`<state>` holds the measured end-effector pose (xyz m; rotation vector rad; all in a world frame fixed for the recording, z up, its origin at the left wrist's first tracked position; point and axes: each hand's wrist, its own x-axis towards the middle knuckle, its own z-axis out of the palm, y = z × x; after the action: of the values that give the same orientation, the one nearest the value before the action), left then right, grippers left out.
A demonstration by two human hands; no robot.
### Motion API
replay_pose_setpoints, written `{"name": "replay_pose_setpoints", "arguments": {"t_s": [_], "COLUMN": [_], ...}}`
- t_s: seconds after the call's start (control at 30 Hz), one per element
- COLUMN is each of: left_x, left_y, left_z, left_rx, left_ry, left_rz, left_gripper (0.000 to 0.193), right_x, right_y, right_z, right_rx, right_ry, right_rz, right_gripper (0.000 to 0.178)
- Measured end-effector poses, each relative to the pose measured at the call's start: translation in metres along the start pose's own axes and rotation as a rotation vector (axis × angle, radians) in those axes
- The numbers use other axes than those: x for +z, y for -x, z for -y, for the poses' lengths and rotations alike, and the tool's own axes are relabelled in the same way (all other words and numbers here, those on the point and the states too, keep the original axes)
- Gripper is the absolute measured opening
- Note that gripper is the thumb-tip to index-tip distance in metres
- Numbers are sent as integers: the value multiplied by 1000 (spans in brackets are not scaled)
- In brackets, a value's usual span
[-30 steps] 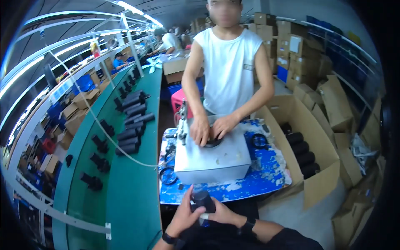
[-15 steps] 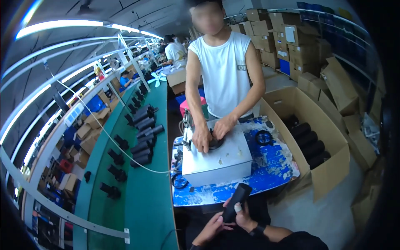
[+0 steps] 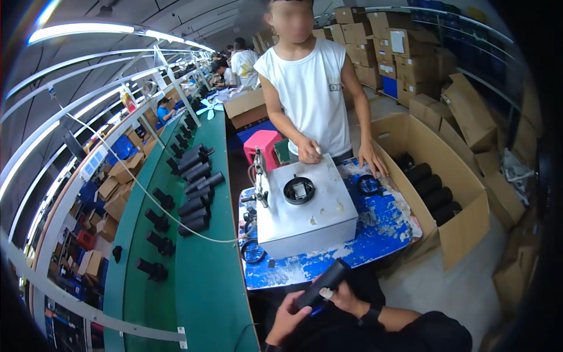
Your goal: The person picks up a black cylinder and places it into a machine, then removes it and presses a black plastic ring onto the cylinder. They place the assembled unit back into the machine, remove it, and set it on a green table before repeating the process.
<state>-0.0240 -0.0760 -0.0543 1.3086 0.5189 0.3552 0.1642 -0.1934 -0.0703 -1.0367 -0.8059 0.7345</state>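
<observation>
A long black cylinder [image 3: 326, 280] slants up and away above my lap, held in both hands. My left hand [image 3: 288, 315] closes round its lower end. Wrapped about its side is my right hand [image 3: 347, 300], with a pale wrapping on the thumb. Just beyond stands a silvery metal box [image 3: 311, 226] on a worn blue table [image 3: 375, 234]. On the box top sits a black ring-shaped part [image 3: 299, 191] with a pale piece in its middle. A co-worker's hand [image 3: 309, 151] is at the box's far edge, and their other hand [image 3: 370, 159] reaches to a black ring [image 3: 368, 186].
A green conveyor [image 3: 208, 281] runs along the left, bearing rows of black cylinders [image 3: 193, 205]. An open carton [image 3: 463, 229] with more black cylinders stands at the right. A metal clamp fixture [image 3: 260, 182] rises at the box's left edge. Behind is a pink stool [image 3: 262, 145].
The co-worker's hands have left the part on the box; one has moved to the ring on the table. My left hand has shifted its hold on the cylinder. The view has shifted slightly.
</observation>
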Motion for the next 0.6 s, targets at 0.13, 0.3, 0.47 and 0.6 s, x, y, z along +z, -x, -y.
{"name": "replay_pose_setpoints", "arguments": {"t_s": [0.13, 0.3, 0.47, 0.6], "left_x": [-17, -44, -51, -56], "left_y": [-6, -19, -21, -27], "left_z": [-16, 9, 18, 18], "left_rx": [125, 22, 21, 147], "left_ry": [-140, -65, 108, 188], "left_rz": [55, 91, 75, 6], "left_gripper": [61, 65, 68, 68], "right_x": [1, 13, 22, 37], "right_y": [-4, -16, -28, -59], "right_z": [8, 12, 14, 36], "right_rx": [20, 26, 166, 242], "right_ry": [78, 179, -28, 11], "right_rz": [44, 77, 104, 272], "right_gripper": [47, 53, 62, 66]}}
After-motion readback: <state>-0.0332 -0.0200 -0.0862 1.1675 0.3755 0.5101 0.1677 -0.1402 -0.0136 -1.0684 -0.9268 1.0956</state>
